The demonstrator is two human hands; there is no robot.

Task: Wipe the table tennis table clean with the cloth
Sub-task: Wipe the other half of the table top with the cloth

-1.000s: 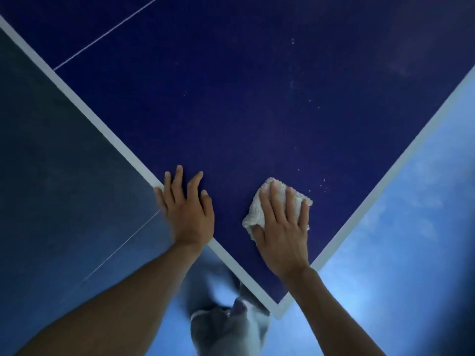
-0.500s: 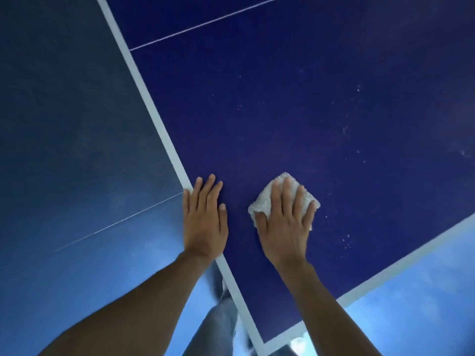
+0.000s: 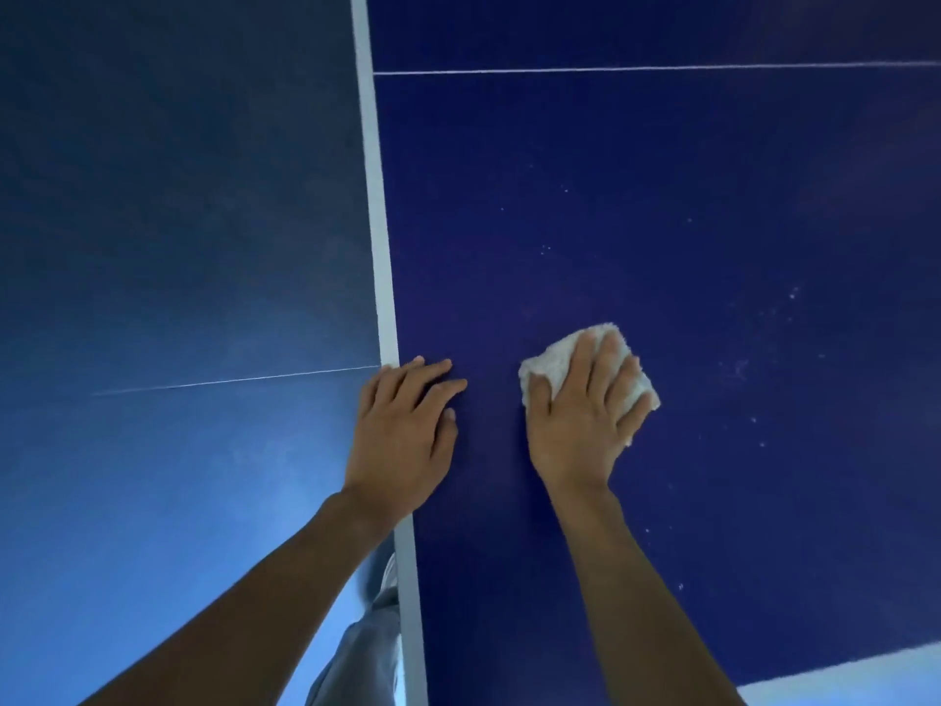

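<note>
Both hands lie flat on the dark blue table tennis table (image 3: 662,206). The left hand (image 3: 402,430), fingers straight, rests at its white edge line (image 3: 378,236). The right hand (image 3: 575,415), fingers spread, presses the white cloth (image 3: 554,360) down nearby.

Setting: a table tennis playing area is indicated; the type of building cannot be determined.
Table: a dark blue table tennis table (image 3: 662,196) is seen from above and fills the right side of the view.
Markings: a white border band (image 3: 379,247) is painted along the edge, and a thin white centre line (image 3: 662,68) is drawn across the surface.
Floor: a smooth blue floor (image 3: 153,247) is seen beside the table, crossed by a thin pale line (image 3: 229,380).
</note>
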